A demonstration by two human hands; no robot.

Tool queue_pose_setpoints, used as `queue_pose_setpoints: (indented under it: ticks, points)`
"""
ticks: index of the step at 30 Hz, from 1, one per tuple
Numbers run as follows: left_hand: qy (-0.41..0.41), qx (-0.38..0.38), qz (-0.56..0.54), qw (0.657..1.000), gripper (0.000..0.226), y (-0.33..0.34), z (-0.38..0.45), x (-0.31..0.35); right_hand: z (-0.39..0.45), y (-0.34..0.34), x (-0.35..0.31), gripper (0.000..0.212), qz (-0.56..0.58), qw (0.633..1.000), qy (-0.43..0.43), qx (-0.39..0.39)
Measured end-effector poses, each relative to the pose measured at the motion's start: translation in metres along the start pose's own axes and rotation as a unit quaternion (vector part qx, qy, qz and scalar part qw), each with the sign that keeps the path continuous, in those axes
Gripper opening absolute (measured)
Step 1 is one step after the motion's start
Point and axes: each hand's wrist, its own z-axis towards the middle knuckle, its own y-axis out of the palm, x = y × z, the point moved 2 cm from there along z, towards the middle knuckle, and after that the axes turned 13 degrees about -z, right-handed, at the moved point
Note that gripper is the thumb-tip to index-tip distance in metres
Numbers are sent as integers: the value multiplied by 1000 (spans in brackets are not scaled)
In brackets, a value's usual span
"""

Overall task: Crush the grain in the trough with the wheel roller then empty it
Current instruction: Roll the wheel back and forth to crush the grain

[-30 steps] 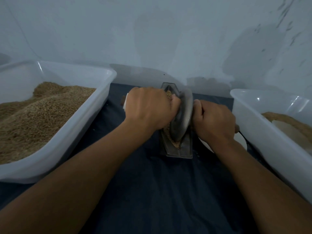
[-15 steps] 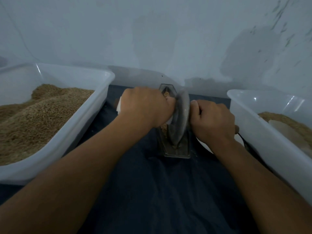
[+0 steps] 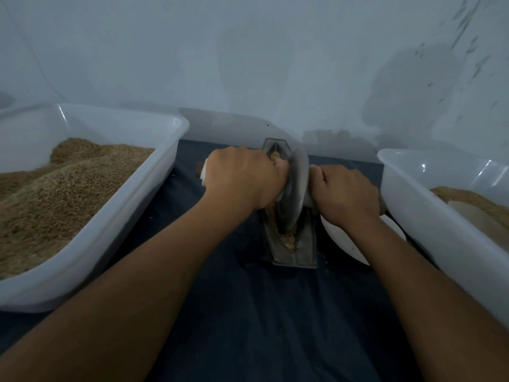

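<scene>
Near end of the trough (image 3: 292, 250) is sitting on the dark cloth (image 3: 248, 312), grain (image 3: 287, 238) inside. I'm gripping the wheel roller (image 3: 296, 188) axle, left hand (image 3: 242, 180) and right hand (image 3: 345, 193) both with fingers wrapped tight, wheel standing in the trough. Left bin (image 3: 118, 224) and right bin (image 3: 429, 216) are flanking, both holding grain.

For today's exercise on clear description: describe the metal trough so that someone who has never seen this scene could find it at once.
Start at the dark cloth between two big white tubs. The trough lies on it, between the person's left hand and right hand, under the wheel. It is the only narrow grey metal container, holding just a little grain.
</scene>
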Motion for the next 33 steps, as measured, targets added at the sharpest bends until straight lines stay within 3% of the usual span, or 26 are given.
queue_pose_setpoints:
  ticks: [6, 18, 33]
  points:
    - [-22, -12, -12, 1000, 60, 12, 13, -8, 24, 10, -2, 46, -17, 999, -6, -39]
    - [-20, -12, -40, 999, 52, 25, 37, -18, 55, 25, -1, 51, 1, 999, -23, -50]
    - [-26, -3, -30, 999, 50, 36, 69, -19, 94, 45, 3, 53, 56, 991, -10, -125]
